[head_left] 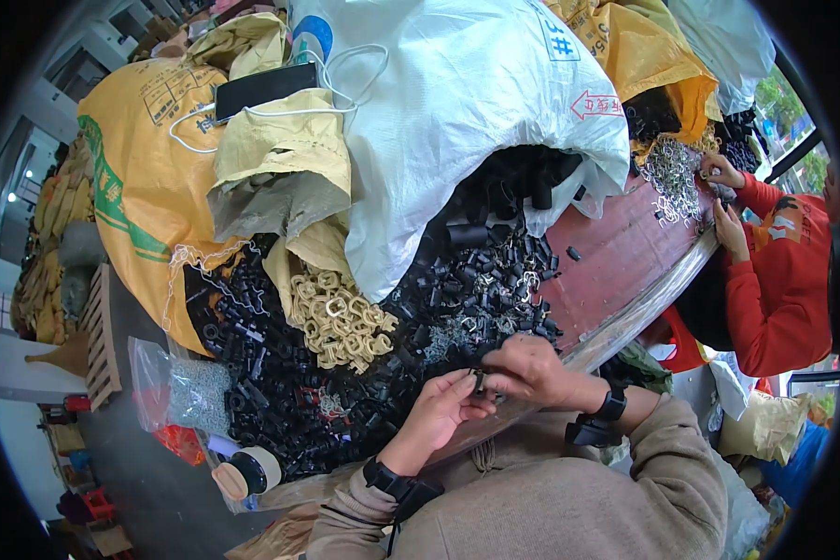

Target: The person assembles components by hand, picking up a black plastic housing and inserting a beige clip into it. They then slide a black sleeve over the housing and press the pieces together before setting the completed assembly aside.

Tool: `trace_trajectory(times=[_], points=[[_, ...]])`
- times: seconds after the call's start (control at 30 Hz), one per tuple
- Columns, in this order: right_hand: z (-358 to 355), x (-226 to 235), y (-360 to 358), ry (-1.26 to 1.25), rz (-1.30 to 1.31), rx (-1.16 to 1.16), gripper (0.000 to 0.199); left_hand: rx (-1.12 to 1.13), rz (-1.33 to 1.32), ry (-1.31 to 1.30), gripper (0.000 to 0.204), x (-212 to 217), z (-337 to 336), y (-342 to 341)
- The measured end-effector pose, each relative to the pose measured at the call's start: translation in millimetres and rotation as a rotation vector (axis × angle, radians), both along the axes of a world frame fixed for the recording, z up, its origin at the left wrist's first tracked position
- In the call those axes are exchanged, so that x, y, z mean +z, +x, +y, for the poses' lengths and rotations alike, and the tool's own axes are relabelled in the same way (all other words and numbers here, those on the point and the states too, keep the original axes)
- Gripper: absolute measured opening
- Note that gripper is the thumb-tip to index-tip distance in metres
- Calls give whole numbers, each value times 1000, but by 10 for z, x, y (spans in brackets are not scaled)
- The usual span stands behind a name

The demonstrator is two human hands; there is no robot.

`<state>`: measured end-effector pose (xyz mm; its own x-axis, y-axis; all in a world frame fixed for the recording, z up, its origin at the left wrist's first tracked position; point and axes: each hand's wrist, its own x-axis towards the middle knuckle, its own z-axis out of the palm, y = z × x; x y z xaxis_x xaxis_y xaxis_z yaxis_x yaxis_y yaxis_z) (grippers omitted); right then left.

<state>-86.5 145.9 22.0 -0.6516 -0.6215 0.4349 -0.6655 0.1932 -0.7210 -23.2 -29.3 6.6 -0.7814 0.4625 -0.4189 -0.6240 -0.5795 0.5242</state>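
Close to the table's near edge, both hands meet over a small black part (479, 381) with a dull metallic look. My left hand (439, 415) pinches it between thumb and fingertips. Curled in from the other side, my right hand (532, 371) has its fingers closed against the same part; anything else inside them is hidden. Just beyond lies a wide heap of small black plastic pieces (345, 415). Thin silvery metal clips (446, 343) are mixed in near my right hand. Cream-coloured square rings (338, 322) spill from a paper sack farther back.
A white woven sack (457, 84) and a yellow sack (149, 168) stand behind the heap. A black phone-like device (266, 91) with a white cable rests on top. At left are a clear bag (198, 392) and a lidded jar (252, 471). A red-sleeved co-worker (779, 271) handles metal pieces at right.
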Motion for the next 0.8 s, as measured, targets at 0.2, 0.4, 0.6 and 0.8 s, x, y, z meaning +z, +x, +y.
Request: trace_trajectory(times=[0.2,0.4,0.6,0.8], points=[[-144,66,-807,189,257,-273,29,14,92,69,32,11,-147,-3],[-333,-273,-1312,427,373,-308,43,100,84,43,32,40,-83,17],[-140,-126,-1250,399,239,-218,47,197,27,-19,33,14,-123,3],[214,328,-762,152,-167,65,45,254,49,-103,29,138,-215,-120]])
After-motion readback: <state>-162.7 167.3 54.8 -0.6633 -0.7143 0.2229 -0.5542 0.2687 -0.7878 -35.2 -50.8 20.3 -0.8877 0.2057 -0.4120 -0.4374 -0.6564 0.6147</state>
